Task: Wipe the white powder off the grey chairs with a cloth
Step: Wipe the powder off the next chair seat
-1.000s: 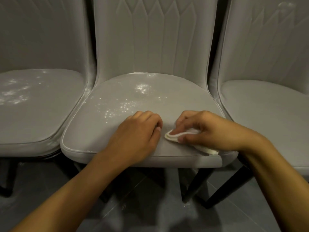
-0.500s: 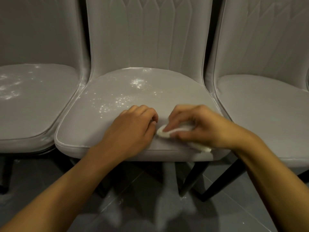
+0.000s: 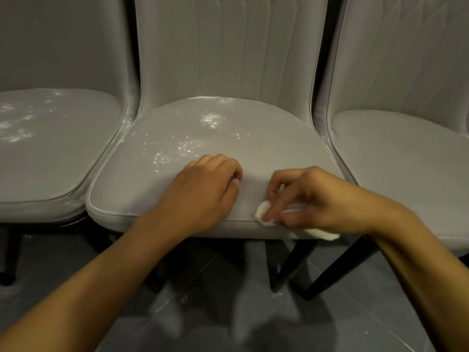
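Three grey padded chairs stand side by side. The middle chair (image 3: 274, 146) has white powder (image 3: 187, 146) scattered over the left and back of its seat. My right hand (image 3: 307, 196) presses a small white cloth (image 3: 264, 212) on the seat's front edge, and one end of the cloth hangs out under my wrist. My left hand (image 3: 203, 191) rests on the seat beside it, fingers curled and holding nothing. The left chair (image 3: 63, 158) also carries white powder patches (image 3: 15, 125). The right chair (image 3: 406, 153) looks free of powder.
Black chair legs (image 3: 291, 265) stand under the seats on a dark grey tiled floor (image 3: 228, 313). Faint white specks lie on the floor near the legs. The chair backs rise close behind the seats.
My right hand has slid the cloth toward me, to the seat's front edge, and away from my left hand. My left hand has stayed put. The view has shifted a little.
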Tool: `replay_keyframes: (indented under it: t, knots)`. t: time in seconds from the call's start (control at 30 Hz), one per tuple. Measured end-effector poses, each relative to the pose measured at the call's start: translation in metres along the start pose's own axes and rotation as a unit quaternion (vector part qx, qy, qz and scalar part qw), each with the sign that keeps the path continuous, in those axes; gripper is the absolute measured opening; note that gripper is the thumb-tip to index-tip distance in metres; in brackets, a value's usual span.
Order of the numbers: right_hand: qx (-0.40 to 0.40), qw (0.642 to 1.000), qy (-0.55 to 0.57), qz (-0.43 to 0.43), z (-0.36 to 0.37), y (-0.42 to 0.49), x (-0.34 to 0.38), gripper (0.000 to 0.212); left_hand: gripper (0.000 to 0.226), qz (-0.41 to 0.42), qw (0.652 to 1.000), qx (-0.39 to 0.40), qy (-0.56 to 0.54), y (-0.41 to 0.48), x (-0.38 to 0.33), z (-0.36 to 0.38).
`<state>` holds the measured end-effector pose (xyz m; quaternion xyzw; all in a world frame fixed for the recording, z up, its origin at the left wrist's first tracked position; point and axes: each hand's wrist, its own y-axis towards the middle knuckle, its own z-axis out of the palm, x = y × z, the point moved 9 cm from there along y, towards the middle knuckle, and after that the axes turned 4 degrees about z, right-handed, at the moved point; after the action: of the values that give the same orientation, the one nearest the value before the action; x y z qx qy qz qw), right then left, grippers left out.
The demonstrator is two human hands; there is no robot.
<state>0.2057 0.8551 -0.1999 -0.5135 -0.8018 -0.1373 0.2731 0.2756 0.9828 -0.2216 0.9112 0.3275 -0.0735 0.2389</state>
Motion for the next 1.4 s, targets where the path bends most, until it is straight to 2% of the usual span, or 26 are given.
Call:
replay_keyframes:
  t: [0.1, 0.27, 0.33, 0.43, 0.53, 0.73, 0.8, 0.9, 0.97, 1.03, 1.1, 1.17, 1.23, 1.3, 1.4]
  knots:
    - [0.019, 0.999, -0.025, 0.008, -0.001, 0.003, 0.0, 0.022, 0.023, -0.004, 1.0, 0.006, 0.0, 0.0, 0.0, 0.0]
    - [0.073, 0.993, 0.003, 0.095, -0.021, -0.019, -0.024, 0.023, 0.027, -0.007, 1.0, 0.003, -0.007, -0.002, 0.0, -0.001]
    - [0.049, 0.996, 0.001, 0.081, -0.02, -0.016, -0.02, 0.023, 0.023, -0.006, 1.0, -0.001, -0.002, -0.002, -0.001, -0.001]
    - [0.0, 1.0, -0.022, 0.013, -0.004, 0.004, 0.001, 0.02, 0.021, 0.0, 1.0, -0.001, 0.012, -0.001, -0.003, 0.0]
    - [-0.011, 0.998, -0.067, -0.018, 0.012, 0.018, 0.014, 0.022, 0.019, -0.003, 1.0, 0.005, 0.021, 0.0, -0.003, 0.001]
    - [0.028, 0.997, -0.042, 0.056, -0.014, 0.0, -0.011, 0.024, 0.025, -0.009, 1.0, 0.005, 0.002, -0.002, -0.001, -0.001]
    - [-0.009, 0.998, -0.035, 0.048, -0.022, -0.002, -0.012, 0.024, 0.024, -0.007, 1.0, 0.0, 0.002, -0.002, -0.001, -0.002]
    - [-0.147, 0.988, -0.028, 0.042, -0.036, 0.008, -0.012, 0.022, 0.022, -0.004, 1.0, -0.003, 0.009, -0.001, -0.002, -0.003]
    - [-0.224, 0.972, -0.036, 0.068, -0.041, 0.016, -0.014, 0.032, 0.021, -0.003, 1.0, -0.008, 0.007, 0.0, -0.003, -0.004]
    - [-0.242, 0.966, 0.02, 0.089, -0.04, 0.024, -0.015, 0.043, 0.023, -0.012, 1.0, -0.021, -0.018, -0.001, 0.0, -0.006]
    - [-0.264, 0.952, 0.138, 0.074, -0.044, 0.026, -0.017, 0.042, 0.037, -0.035, 0.997, -0.033, -0.056, -0.002, 0.006, -0.007]
    - [-0.31, 0.931, 0.175, 0.076, -0.054, 0.022, -0.028, 0.032, 0.057, -0.051, 0.995, -0.039, -0.074, -0.001, 0.009, -0.009]
    - [-0.315, 0.937, 0.087, 0.125, -0.057, 0.019, -0.047, 0.026, 0.068, -0.039, 0.996, -0.042, -0.065, 0.003, 0.003, -0.012]
    - [-0.275, 0.947, 0.008, 0.168, -0.048, 0.02, -0.062, 0.022, 0.066, 0.007, 0.998, -0.03, -0.047, 0.009, -0.012, -0.014]
    - [-0.251, 0.954, 0.021, 0.162, -0.037, 0.019, -0.065, 0.02, 0.058, 0.064, 0.996, 0.016, -0.057, 0.019, -0.04, -0.003]
